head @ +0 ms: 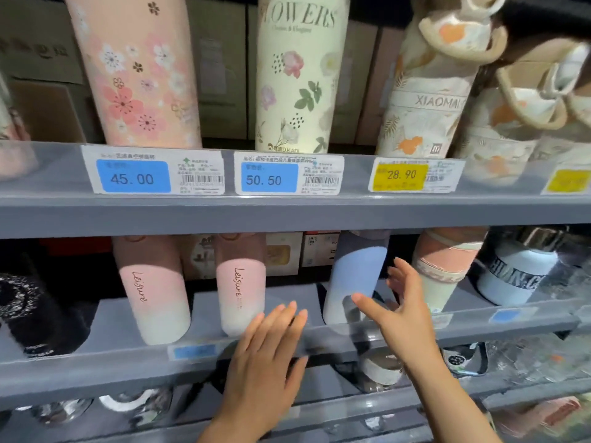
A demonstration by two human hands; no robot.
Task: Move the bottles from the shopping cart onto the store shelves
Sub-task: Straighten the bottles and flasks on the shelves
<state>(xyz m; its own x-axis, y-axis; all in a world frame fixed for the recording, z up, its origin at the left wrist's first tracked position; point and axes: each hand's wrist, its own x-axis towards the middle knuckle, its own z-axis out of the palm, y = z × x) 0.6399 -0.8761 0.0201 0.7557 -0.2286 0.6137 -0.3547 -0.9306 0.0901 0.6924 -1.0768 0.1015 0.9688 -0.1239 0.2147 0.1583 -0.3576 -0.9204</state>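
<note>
Three bottles stand in a row on the middle shelf [287, 359]: two pink bottles [153, 302] marked "Leisure", and to their right a blue bottle [353, 279]. The right hand [399, 311] is at the blue bottle with an open grip, thumb in front of its lower part and fingers spread beside it; if it touches, I cannot tell. The left hand [271, 353] is flat and open before the shelf edge, holding nothing, just beside the second pink bottle. On the upper shelf [287, 212] stand floral bottles [297, 75] above price tags [153, 172] reading 45.00, 50.50 and 28.90.
</note>
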